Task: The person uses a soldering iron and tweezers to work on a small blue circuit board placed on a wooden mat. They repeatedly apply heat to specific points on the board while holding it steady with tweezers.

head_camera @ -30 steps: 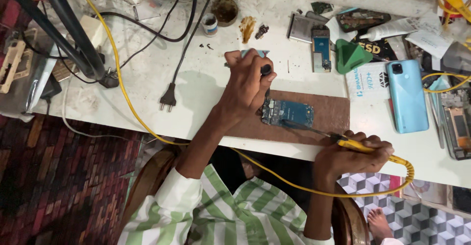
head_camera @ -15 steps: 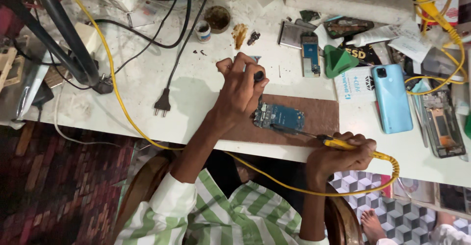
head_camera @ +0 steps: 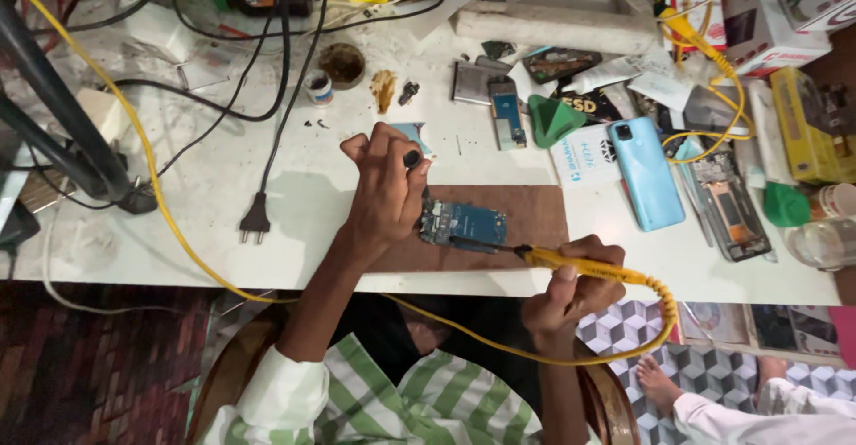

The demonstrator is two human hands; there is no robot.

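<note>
Head view of a repair bench. At centre frame, a blue circuit board (head_camera: 464,225) lies on a brown mat (head_camera: 535,218) on the white table (head_camera: 303,186). The left hand (head_camera: 385,191) rests at the board's left edge, its fingers curled and pinching a small dark-tipped tool (head_camera: 413,159). The right hand (head_camera: 575,286), lower right of centre, is wrapped tight around a yellow soldering iron (head_camera: 580,267), whose dark tip touches the board's lower edge. Right of the mat lies a light blue phone (head_camera: 646,173); a black plug (head_camera: 255,224) lies to the left.
</note>
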